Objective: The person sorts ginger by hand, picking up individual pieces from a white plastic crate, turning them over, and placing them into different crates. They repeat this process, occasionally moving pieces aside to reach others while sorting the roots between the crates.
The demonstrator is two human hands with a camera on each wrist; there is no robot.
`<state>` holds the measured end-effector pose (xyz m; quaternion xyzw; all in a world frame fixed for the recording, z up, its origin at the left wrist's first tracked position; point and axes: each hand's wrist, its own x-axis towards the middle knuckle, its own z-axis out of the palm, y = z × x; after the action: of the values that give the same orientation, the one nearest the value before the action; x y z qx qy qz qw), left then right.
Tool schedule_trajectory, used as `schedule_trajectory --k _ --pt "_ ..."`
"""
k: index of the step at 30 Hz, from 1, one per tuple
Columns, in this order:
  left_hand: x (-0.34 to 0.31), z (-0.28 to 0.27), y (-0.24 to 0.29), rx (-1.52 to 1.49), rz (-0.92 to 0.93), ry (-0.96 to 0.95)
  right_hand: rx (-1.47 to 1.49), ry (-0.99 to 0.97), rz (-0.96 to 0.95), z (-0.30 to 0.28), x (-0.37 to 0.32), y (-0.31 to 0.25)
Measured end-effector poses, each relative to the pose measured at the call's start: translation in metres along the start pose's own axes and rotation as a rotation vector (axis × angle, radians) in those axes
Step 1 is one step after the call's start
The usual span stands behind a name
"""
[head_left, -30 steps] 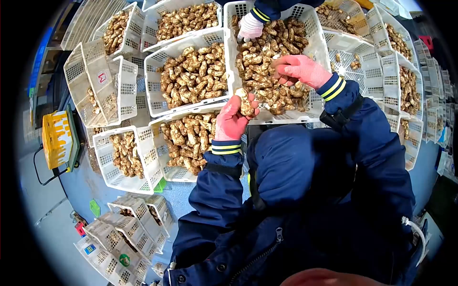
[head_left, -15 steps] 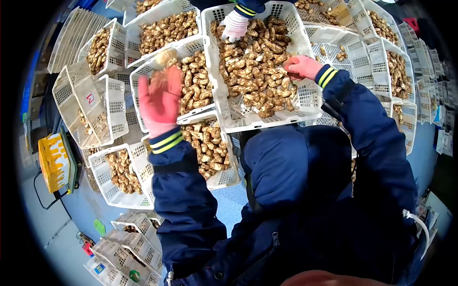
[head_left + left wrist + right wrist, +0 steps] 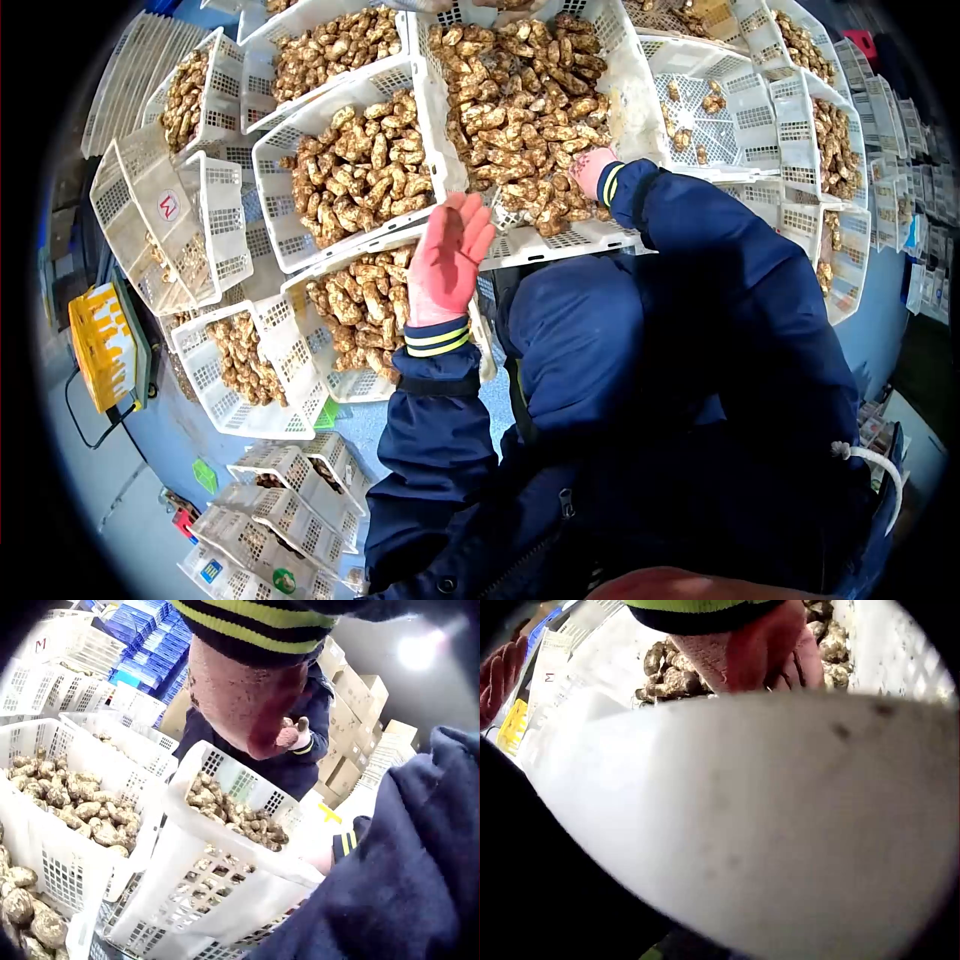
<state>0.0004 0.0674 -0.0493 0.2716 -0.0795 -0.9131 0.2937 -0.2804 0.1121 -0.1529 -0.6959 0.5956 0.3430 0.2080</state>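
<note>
In the head view, my left hand (image 3: 450, 258), in a pink glove, is palm up with fingers straight and nothing in it. It is at the near left corner of the middle white crate (image 3: 540, 245), which holds many stubby brown-and-white mushrooms (image 3: 525, 120). My right hand (image 3: 592, 172), also gloved in pink, reaches down among the mushrooms near that crate's right side. Its fingertips are hidden there; the right wrist view shows the hand (image 3: 754, 652) behind the blurred crate rim (image 3: 780, 787), and I cannot tell whether it grips one.
Left of the middle crate are a crate of mushrooms (image 3: 365, 175) and a lower one (image 3: 360, 305). A crate with few mushrooms (image 3: 735, 110) sits to the right. Another person (image 3: 225, 742) stands across from me. Stacked crates (image 3: 270, 520) and a yellow box (image 3: 103, 340) stand on the left.
My left hand held a mushroom, released it over the left crate, and came back empty. My right hand moved to the crate's right side, then down among the mushrooms. The other person's hand withdrew.
</note>
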Motion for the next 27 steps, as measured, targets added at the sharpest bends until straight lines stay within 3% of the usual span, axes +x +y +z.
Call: schedule_trajectory --k 2,3,6,8,10,12,16,18,19,20,27 --pt "0.003 -0.003 -0.009 0.002 -0.011 -0.065 -0.004 -0.051 -0.009 0.001 -0.002 0.003" --pt "0.004 -0.002 -0.011 0.015 -0.039 0.001 0.061 -0.061 0.022 -0.017 -0.011 0.004" --pt "0.007 -0.012 -0.022 0.171 -0.035 0.040 1.119 0.005 -0.020 -0.064 -0.041 0.029" --pt "0.009 -0.012 -0.030 0.239 -0.128 0.021 1.920 0.115 -0.236 -0.072 -0.052 0.030" --pt "0.006 0.013 -0.032 0.261 -0.198 0.012 1.877 0.252 -0.426 -0.109 -0.081 0.015" --pt "0.003 0.034 -0.033 0.229 -0.125 -0.010 1.744 0.267 -0.568 -0.134 -0.103 0.001" --pt "-0.002 0.052 -0.025 0.038 0.163 0.011 1.362 0.435 -0.709 -0.147 -0.120 -0.032" --pt "0.002 0.039 -0.023 0.045 0.194 0.059 1.242 0.559 -0.711 -0.154 -0.125 -0.036" --pt "0.003 0.032 -0.024 0.104 0.242 0.060 1.447 0.489 -0.574 -0.145 -0.117 -0.037" --pt "0.001 0.032 -0.023 0.165 0.287 0.063 1.443 0.466 -0.395 -0.152 -0.123 -0.037" --pt "0.002 0.032 -0.021 0.321 0.298 0.138 1.287 0.546 -0.334 -0.149 -0.118 -0.034"
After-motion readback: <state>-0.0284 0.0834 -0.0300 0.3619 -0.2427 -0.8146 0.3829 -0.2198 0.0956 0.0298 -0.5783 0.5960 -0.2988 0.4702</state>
